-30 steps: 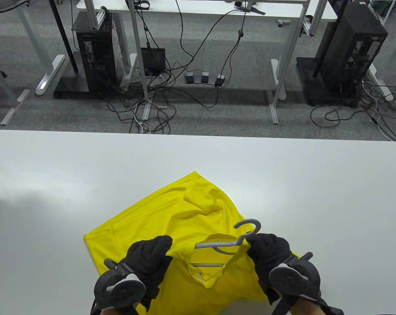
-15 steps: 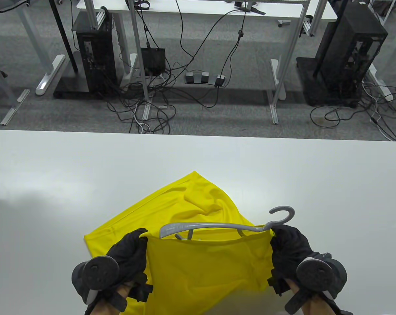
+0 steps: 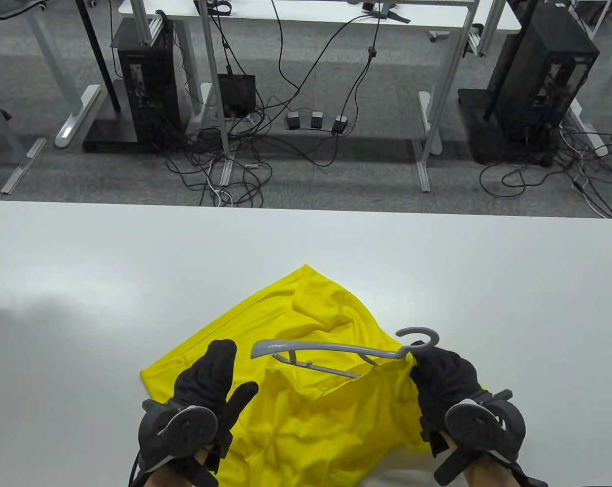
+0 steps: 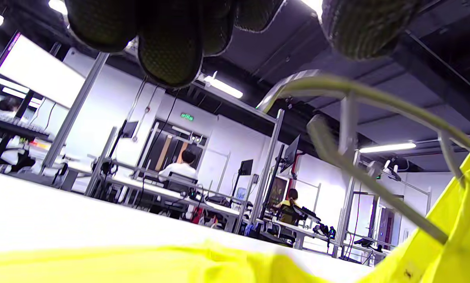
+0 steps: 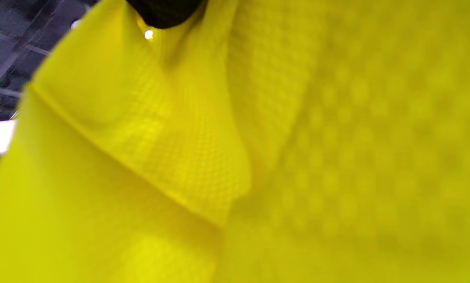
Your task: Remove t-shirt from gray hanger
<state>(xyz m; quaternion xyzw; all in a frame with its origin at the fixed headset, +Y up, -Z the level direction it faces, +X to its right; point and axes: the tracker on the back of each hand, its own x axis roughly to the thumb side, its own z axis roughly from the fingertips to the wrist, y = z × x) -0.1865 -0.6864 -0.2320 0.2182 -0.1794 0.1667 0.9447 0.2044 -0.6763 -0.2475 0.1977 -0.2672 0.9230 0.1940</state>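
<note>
A yellow t-shirt lies crumpled on the white table. My right hand grips the gray hanger at the base of its hook and holds it above the shirt. The hanger's left arm and lower bar are bare; its right end is still under fabric at my right hand. My left hand is open with fingers spread, over the shirt's left part, holding nothing. In the left wrist view the fingers hang free above the hanger and the shirt. The right wrist view is filled by the shirt.
The table's far edge runs across the middle of the table view. Beyond it are desk frames, computer towers and floor cables.
My left hand has let go of the shirt's edge and opened. The fabric has dropped off the hanger's left arm and slumped onto the table. The hanger has tilted and sunk slightly.
</note>
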